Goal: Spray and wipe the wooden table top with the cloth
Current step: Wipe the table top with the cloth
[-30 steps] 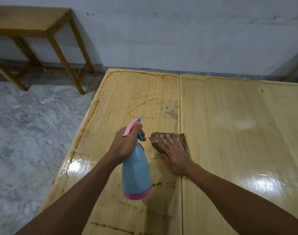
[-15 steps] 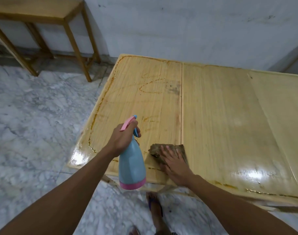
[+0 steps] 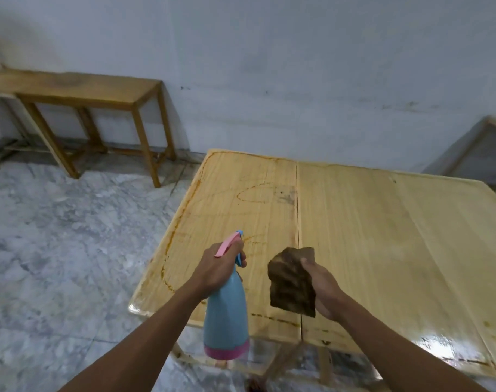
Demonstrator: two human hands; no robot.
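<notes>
The wooden table top [image 3: 368, 236] is pale, glossy and wet, with brown dirty streaks along its left and front edges. My left hand [image 3: 217, 267] grips the neck of a blue spray bottle [image 3: 226, 315] with a pink trigger and pink base, held over the table's front left corner. My right hand [image 3: 321, 287] pinches a dirty brown cloth [image 3: 290, 281], lifted off the table and hanging in the air just right of the bottle.
A small wooden side table [image 3: 80, 94] stands against the white wall at the back left. Grey marble floor [image 3: 57, 250] lies to the left. Another piece of furniture [image 3: 484, 154] shows at the far right by the wall.
My right hand has picked the cloth up off the table top, where it pressed flat before. The view has drawn back from the table, and the bottle stays in my left hand.
</notes>
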